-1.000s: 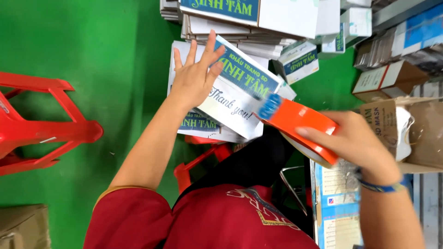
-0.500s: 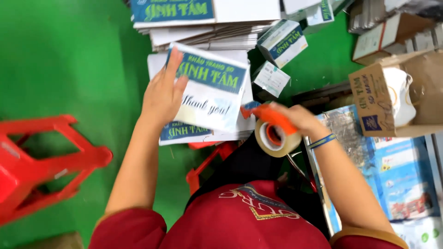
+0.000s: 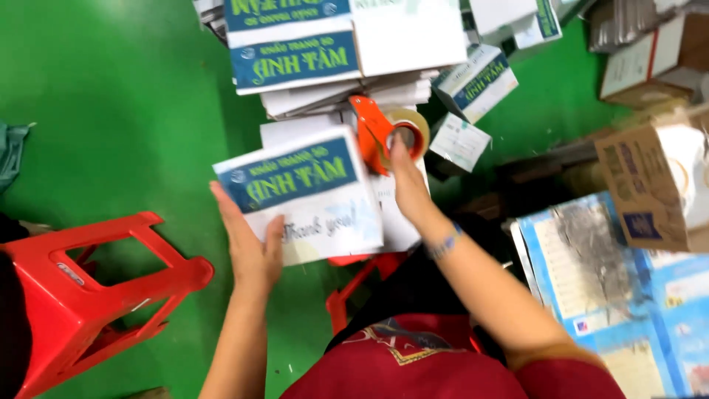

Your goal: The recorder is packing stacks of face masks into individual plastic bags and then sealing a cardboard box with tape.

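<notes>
White flat box (image 3: 310,196), blue band with green lettering on top face, script line below; slightly tilted, blurred. Box sits centre of scene, over red stool (image 3: 362,284), near side of stacked boxes (image 3: 325,52). Left hand (image 3: 247,247) at box's near-left corner, fingers spread flat along edge, thumb on top face, gripping corner. Right hand (image 3: 406,181) at box's right edge, fingers closed around orange tape dispenser (image 3: 384,133), tape roll just beyond fingertips. Second red stool (image 3: 88,295) on green floor (image 3: 133,118), near left.
</notes>
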